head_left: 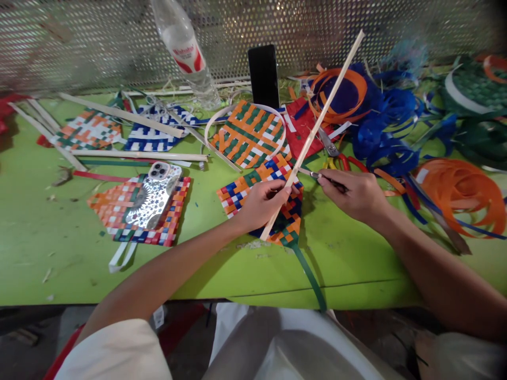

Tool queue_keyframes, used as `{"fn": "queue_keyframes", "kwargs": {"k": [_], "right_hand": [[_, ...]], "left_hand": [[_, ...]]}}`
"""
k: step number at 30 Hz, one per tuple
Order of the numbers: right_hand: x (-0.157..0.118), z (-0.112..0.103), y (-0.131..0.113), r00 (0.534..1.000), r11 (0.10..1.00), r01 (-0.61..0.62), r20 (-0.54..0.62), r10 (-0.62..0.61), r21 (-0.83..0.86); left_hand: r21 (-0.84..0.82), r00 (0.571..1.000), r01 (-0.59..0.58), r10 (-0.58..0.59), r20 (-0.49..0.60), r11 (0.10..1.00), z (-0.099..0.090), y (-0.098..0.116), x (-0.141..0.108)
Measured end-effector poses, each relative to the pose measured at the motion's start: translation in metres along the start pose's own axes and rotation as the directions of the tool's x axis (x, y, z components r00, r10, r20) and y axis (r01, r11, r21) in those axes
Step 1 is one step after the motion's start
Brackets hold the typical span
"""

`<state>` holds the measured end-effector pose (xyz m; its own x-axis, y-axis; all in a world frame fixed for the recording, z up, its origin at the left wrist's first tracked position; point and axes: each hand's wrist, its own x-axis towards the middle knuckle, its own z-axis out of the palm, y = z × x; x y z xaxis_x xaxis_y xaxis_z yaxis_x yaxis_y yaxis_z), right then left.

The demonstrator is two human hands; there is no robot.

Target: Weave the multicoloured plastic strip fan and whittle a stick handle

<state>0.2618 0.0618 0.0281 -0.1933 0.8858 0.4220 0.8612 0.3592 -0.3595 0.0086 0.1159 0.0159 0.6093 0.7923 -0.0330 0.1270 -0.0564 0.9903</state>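
Note:
My left hand [259,208] is closed around a long pale strip of split bamboo or wood [325,108], which slants up and to the right. In my right hand [358,194] is a small knife [310,173], its blade pointing left and its tip close to or touching the strip; which of the two I cannot tell. Under the left hand and strip lies a woven piece [291,224] of orange, blue, white and red bands, with a green band [311,274] trailing over the table's front edge. The fingers of my left hand partly cover the weave.
Behind are an orange-green woven piece [241,137] with a pale hoop, a standing phone [263,76] and a water bottle [188,58]. Left, a patterned phone [155,195] rests on another weave [176,211]. Scissors [329,143] and coils of orange band [461,198] lie right.

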Motion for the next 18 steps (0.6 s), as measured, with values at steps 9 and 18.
{"fn": "queue_keyframes", "kwargs": {"k": [9, 18], "right_hand": [[-0.0008, 0.0001, 0.0006, 1.0, 0.999, -0.005, 0.019, 0.004, 0.032], [-0.0004, 0.0001, -0.0005, 1.0, 1.0, -0.014, 0.026, 0.013, 0.021]], "left_hand": [[0.009, 1.0, -0.006, 0.006, 0.002, 1.0, 0.0004, 0.0005, 0.0005], [0.002, 1.0, -0.028, 0.028, 0.008, 1.0, 0.0007, -0.0021, 0.0006]]}}
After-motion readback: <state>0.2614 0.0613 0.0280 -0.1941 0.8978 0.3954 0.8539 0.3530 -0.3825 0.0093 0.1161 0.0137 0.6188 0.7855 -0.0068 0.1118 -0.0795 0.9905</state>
